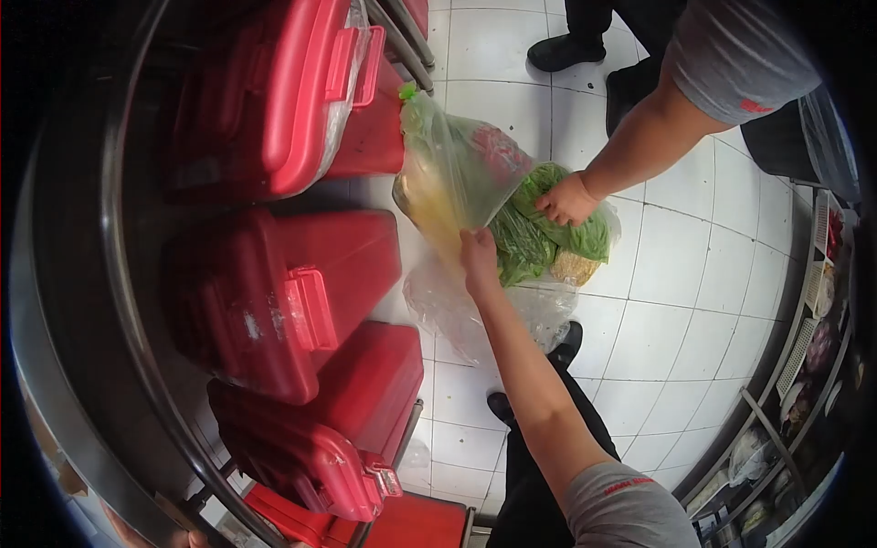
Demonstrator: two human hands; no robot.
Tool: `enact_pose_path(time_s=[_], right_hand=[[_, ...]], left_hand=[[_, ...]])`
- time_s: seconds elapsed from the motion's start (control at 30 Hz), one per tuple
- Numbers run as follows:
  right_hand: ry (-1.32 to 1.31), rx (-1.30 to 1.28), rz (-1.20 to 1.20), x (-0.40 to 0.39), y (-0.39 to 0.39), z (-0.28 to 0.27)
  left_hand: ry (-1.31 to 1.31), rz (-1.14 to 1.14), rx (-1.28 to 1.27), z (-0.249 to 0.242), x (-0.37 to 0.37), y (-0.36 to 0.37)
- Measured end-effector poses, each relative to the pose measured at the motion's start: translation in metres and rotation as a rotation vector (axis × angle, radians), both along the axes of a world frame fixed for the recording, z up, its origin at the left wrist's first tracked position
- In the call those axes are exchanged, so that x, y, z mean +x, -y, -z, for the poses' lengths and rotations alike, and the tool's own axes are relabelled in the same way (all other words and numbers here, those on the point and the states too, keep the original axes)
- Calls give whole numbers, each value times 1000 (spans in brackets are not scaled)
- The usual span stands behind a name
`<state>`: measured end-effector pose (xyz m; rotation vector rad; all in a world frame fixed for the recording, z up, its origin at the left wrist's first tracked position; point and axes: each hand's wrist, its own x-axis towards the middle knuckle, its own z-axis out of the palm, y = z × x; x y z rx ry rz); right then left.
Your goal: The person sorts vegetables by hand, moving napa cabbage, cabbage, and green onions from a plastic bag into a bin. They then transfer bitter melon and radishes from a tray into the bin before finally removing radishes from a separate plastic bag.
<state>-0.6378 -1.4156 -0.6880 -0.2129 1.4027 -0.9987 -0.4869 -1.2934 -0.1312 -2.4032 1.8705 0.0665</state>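
Note:
My right hand (pixel 480 260) comes up from the bottom, pinching the edge of a large clear plastic bag (pixel 457 173) that lies slanted over the floor, with pale yellow and red printed contents showing through. Close beside it are bundles of leafy greens (pixel 530 233) in thin plastic, and a tan, grainy packet (pixel 575 268) shows under them. A loose clear plastic sheet (pixel 448 306) spreads below my hand. From the upper right, another person's hand (pixel 568 199) presses down on the greens with bent fingers. My left hand is not visible.
Red lidded bins (pixel 352 265) stand in a row on the left behind a metal rail (pixel 114 201). White tiles (pixel 658 274) cover the floor. The other person's black shoe (pixel 566 53) is at the top. A shelf (pixel 799 352) with baskets of produce lines the right.

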Motion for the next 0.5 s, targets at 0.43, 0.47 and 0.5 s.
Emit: enact_pose_path(time_s=[0.43, 0.47, 0.5], right_hand=[[-926, -342, -1387, -25, -122, -61], [-1007, -368, -1732, -37, -107, -73], [-1209, -440, -1666, -50, -103, -57]], left_hand=[[94, 43, -52, 7, 20, -9], [72, -10, -103, 9, 26, -16], [117, 44, -94, 7, 27, -15]])
